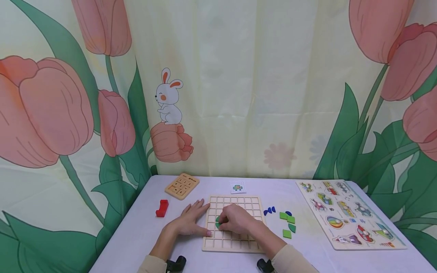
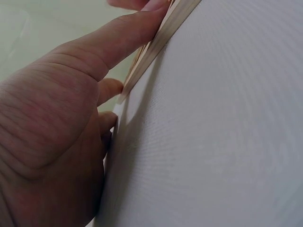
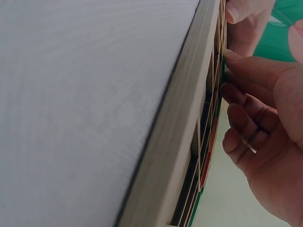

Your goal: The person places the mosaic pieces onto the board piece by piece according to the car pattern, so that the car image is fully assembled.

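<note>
The person is sitting at a table [image 1: 143, 227] covered with a pale cloth. A wooden grid board [image 1: 235, 204] is lying flat in the middle of it, close to the near edge.

The right hand [image 1: 235, 220] is resting over the left half of the board. Its fingers are curling down and the fingertips are pinching a green piece [image 1: 217, 222], which is sitting in one of the board's squares. In the right wrist view the bent fingers [image 3: 246, 118] are lying against the grid, beside the board's raised edge [image 3: 189, 118].

The left hand [image 1: 190, 220] is lying flat on the table with straight fingers, holding nothing. Its fingers are touching the left edge of the board, and in the left wrist view the thumb [image 2: 118, 38] is lying along this edge [image 2: 161, 38].

To the right of the board, some loose green pieces [image 1: 287, 223] and blue pieces [image 1: 269, 210] are lying on the cloth, near each other. Further right, a picture puzzle board [image 1: 348, 214] is lying flat. Behind the grid board, a small card [image 1: 237, 187] is showing a coloured pattern. To the left, a red block [image 1: 162, 208] is standing apart, and behind it a small wooden tray [image 1: 182, 185] is lying.
</note>
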Demonstrator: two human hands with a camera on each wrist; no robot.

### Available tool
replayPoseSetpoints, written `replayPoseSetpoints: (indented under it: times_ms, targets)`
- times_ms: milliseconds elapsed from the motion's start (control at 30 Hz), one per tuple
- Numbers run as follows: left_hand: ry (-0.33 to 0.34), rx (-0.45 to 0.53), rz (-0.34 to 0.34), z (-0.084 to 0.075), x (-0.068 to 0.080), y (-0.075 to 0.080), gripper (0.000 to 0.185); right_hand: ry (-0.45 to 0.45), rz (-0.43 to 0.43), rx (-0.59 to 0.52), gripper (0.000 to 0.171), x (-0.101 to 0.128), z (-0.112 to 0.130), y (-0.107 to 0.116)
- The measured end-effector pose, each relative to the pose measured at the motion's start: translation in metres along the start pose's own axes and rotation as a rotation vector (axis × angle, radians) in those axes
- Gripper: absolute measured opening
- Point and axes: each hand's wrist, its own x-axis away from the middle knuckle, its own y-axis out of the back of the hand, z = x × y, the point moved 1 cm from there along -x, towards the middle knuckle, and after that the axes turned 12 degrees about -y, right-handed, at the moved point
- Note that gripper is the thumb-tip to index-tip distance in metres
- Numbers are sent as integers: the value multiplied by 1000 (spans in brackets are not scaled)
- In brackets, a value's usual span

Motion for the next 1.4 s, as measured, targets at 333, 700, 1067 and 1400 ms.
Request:
replayPoseSetpoints:
  times_ms: [333, 700, 1067, 1400]
  targets:
    - [-3, -9, 2, 1, 1, 0, 111, 26, -1, 15, 10, 3, 1, 2]
    - [-1, -5, -2, 0, 1, 0, 111, -26, -30, -100, 34, 28, -22, 22]
    - [-9, -9, -11, 1, 0, -1, 111, -61, -92, -182, 38, 53, -51, 41]
    - [-4, -6, -14, 2, -1, -2, 111, -131, -155, -186, 40, 64, -82, 58]
